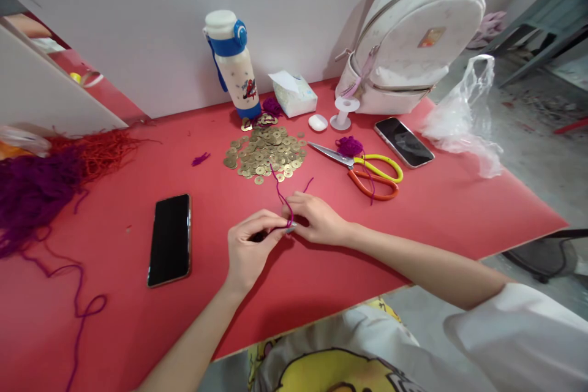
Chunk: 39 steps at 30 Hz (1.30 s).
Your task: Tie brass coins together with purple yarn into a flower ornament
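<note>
Both my hands meet over the red table (220, 312), pinching a purple cord (291, 208) between the fingertips. My left hand (252, 246) is closed on the cord with thumb and forefinger. From the other side, my right hand (319, 219) grips it too, its fingers curled. Loose cord ends stick up and away from the fingers toward a pile of brass coins (271, 150) with holes in their middles. Whether a coin is between my fingertips I cannot tell.
Scissors (374, 176) lie right of the coins beside a purple cord ball (350, 146). Phones lie left (169, 240) and right (404, 142). Behind stand a bottle (236, 70), tissue pack (296, 97), spool (344, 113) and backpack (413, 43). Purple cords (39, 190) heap at left.
</note>
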Each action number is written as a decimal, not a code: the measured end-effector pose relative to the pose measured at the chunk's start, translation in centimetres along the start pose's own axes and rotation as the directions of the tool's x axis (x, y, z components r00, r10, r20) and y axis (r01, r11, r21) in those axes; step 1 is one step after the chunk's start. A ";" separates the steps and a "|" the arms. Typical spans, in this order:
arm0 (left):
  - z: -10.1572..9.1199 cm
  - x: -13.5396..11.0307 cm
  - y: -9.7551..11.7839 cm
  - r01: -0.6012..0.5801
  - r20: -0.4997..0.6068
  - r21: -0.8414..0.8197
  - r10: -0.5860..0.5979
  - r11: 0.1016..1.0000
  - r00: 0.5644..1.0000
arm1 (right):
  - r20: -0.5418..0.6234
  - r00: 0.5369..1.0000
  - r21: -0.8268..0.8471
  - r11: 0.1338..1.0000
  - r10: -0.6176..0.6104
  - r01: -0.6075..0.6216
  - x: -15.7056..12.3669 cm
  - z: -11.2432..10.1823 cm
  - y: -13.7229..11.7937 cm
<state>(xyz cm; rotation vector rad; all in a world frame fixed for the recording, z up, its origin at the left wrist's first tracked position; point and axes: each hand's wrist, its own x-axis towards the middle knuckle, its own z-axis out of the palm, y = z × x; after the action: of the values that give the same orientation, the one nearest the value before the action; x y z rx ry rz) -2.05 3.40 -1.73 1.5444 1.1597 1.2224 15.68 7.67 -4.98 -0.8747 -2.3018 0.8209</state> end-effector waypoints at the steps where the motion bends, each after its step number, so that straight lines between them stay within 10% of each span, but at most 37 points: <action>1: 0.0 0.1 -0.1 0.019 -0.014 0.014 -0.018 1.000 1.000 | -0.006 1.000 0.007 1.000 0.015 -0.015 0.0 0.0 0.0; 6: 0.1 0.4 -1.1 0.200 -0.056 0.028 -0.198 0.979 0.979 | -0.062 0.995 0.238 0.970 0.076 -0.059 -0.2 -0.6 -0.3; 11: 0.3 0.6 -1.5 0.280 -0.054 0.034 -0.278 0.959 0.959 | 0.066 0.983 0.700 0.694 0.173 -0.169 -0.3 -1.6 -0.3; 18: 0.4 0.8 -1.1 0.265 -0.073 0.099 -0.259 0.959 0.963 | 0.072 0.971 0.849 0.496 0.230 -0.181 -0.3 -1.6 0.2; 30: 0.2 0.8 -1.6 0.245 -0.046 0.156 -0.241 0.957 0.969 | -0.053 0.960 0.893 0.444 0.275 -0.078 0.0 -3.1 0.0; 39: -0.2 0.7 -2.2 0.280 -0.138 0.074 -0.268 0.957 0.953 | -0.162 0.863 0.907 0.418 0.478 -0.061 0.5 -2.3 0.4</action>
<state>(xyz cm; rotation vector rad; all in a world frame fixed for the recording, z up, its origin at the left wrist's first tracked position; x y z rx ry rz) -2.54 4.60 -3.61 1.3320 1.4793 1.1041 16.99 9.08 -3.59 -0.7932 -1.0427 1.6039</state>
